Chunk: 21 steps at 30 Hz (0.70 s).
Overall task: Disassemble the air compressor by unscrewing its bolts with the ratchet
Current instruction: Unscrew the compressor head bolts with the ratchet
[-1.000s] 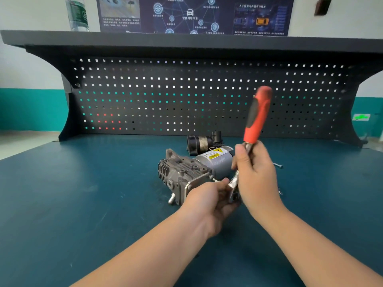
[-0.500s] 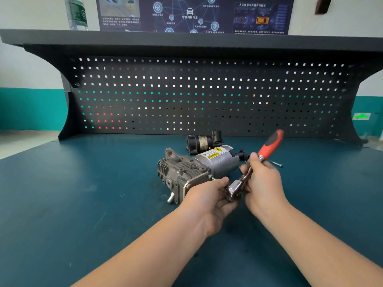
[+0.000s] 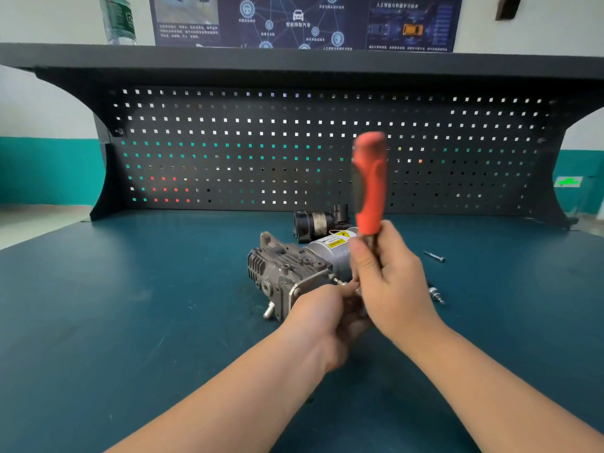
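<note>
Half a second ago the ratchet (image 3: 370, 188) lay low, its red handle slanting toward the right of the frame; now the handle stands nearly upright in the middle of the frame, blurred by motion, much as it stood a second ago. The right hand (image 3: 390, 286) has risen with it and grips the shaft just below the red handle, fingers curled round it. The left hand (image 3: 327, 313) has hardly shifted: it sits at the near end of the air compressor (image 3: 294, 273), fingers curled and pinching at the ratchet's head, where a small bolt (image 3: 336, 280) sticks out of the compressor's flange.

The air compressor lies on its side at the centre of the blue-green workbench (image 3: 130, 305), finned grey head toward the left, silver motor cylinder with a yellow warning label toward the right. Behind it, touching or just beside it, lies a separate black cylindrical part (image 3: 315, 223). A loose bolt (image 3: 434, 256) rests on the bench to the right of the hands, and a second small metal piece (image 3: 436, 295) lies nearer, just beyond the right wrist.

The ratchet's head and socket are hidden behind the two hands, so their seating on the bolt cannot be made out. The right end of the motor is covered by the right hand. A plastic bottle (image 3: 119, 19) on the shelf at upper left is cut off by the frame's top edge.
</note>
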Each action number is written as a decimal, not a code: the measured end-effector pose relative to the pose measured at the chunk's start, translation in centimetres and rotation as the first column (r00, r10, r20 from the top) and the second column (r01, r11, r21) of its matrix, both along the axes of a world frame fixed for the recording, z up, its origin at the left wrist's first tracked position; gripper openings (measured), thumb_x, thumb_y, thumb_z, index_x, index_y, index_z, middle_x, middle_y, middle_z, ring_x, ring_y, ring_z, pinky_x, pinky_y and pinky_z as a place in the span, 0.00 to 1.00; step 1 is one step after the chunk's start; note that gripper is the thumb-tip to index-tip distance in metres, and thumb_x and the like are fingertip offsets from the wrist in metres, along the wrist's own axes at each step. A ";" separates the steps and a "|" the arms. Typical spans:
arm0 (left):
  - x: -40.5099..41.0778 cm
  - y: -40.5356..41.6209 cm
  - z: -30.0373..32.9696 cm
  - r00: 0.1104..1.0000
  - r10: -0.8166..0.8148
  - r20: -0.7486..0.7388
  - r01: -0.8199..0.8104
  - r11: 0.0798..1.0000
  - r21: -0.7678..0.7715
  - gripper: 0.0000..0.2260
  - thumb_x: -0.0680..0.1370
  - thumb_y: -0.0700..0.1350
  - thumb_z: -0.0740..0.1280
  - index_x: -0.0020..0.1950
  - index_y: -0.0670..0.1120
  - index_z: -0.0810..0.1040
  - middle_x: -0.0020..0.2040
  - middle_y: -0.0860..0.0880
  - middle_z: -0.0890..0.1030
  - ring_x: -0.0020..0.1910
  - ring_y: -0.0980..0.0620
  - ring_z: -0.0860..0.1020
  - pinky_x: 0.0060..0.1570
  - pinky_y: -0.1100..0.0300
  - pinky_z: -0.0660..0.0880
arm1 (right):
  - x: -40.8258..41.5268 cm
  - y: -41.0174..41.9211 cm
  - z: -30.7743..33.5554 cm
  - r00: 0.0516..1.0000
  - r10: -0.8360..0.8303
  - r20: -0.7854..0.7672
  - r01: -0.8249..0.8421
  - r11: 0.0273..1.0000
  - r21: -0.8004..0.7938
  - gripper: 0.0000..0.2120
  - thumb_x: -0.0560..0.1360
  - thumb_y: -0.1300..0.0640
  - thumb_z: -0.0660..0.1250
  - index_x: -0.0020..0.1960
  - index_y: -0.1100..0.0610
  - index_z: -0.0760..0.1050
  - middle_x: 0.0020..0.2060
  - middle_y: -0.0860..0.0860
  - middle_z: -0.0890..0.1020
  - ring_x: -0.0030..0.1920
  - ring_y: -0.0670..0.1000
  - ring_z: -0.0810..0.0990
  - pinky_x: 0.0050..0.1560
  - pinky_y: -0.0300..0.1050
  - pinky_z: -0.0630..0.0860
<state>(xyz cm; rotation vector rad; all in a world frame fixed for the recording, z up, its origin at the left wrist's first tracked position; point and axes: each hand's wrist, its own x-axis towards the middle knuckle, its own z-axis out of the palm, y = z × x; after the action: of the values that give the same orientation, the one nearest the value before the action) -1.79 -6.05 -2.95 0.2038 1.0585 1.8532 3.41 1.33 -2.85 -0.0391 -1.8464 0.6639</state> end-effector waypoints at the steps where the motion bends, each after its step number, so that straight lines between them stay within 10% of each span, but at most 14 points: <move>1: -0.1 0.0 0.0 1.000 -0.001 -0.018 0.000 1.000 -0.020 0.07 0.78 0.34 0.61 0.43 0.38 0.78 0.34 0.43 0.78 0.32 0.49 0.77 0.28 0.59 0.79 | -0.1 0.3 0.0 1.000 0.001 -0.013 -0.003 0.988 -0.153 0.10 0.79 0.51 0.59 0.39 0.47 0.64 0.25 0.43 0.71 0.27 0.45 0.70 0.32 0.45 0.69; 4: -0.1 0.3 -0.1 0.999 0.014 -0.033 -0.015 0.998 -0.056 0.05 0.78 0.35 0.64 0.51 0.36 0.76 0.38 0.41 0.79 0.36 0.47 0.78 0.35 0.55 0.79 | -0.5 1.6 0.2 0.998 -0.066 -0.022 0.044 0.844 -0.535 0.13 0.81 0.52 0.57 0.39 0.52 0.66 0.24 0.44 0.72 0.26 0.43 0.68 0.31 0.38 0.65; 11: -0.2 0.5 -0.3 0.998 0.005 -0.057 -0.009 0.996 -0.084 0.06 0.78 0.36 0.64 0.53 0.36 0.76 0.44 0.39 0.80 0.38 0.47 0.80 0.35 0.57 0.79 | -1.3 3.3 -0.9 0.995 0.007 -0.100 -0.100 0.056 -0.993 0.12 0.82 0.54 0.58 0.41 0.56 0.67 0.30 0.51 0.72 0.12 0.42 0.62 0.16 0.28 0.58; 21: -0.2 0.6 -0.6 0.997 0.052 -0.056 -0.057 0.994 -0.089 0.03 0.78 0.34 0.63 0.48 0.36 0.76 0.44 0.39 0.78 0.37 0.45 0.79 0.34 0.55 0.79 | -1.3 2.9 -0.9 0.994 0.048 -0.098 -0.096 -0.029 -0.995 0.13 0.82 0.55 0.56 0.40 0.55 0.65 0.30 0.51 0.71 0.11 0.43 0.61 0.16 0.27 0.58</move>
<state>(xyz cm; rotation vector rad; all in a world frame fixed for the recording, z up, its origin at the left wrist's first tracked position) -2.03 -5.47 -3.60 0.1738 1.1932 1.8524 2.13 4.21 -3.76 -0.9318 -0.8583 2.0083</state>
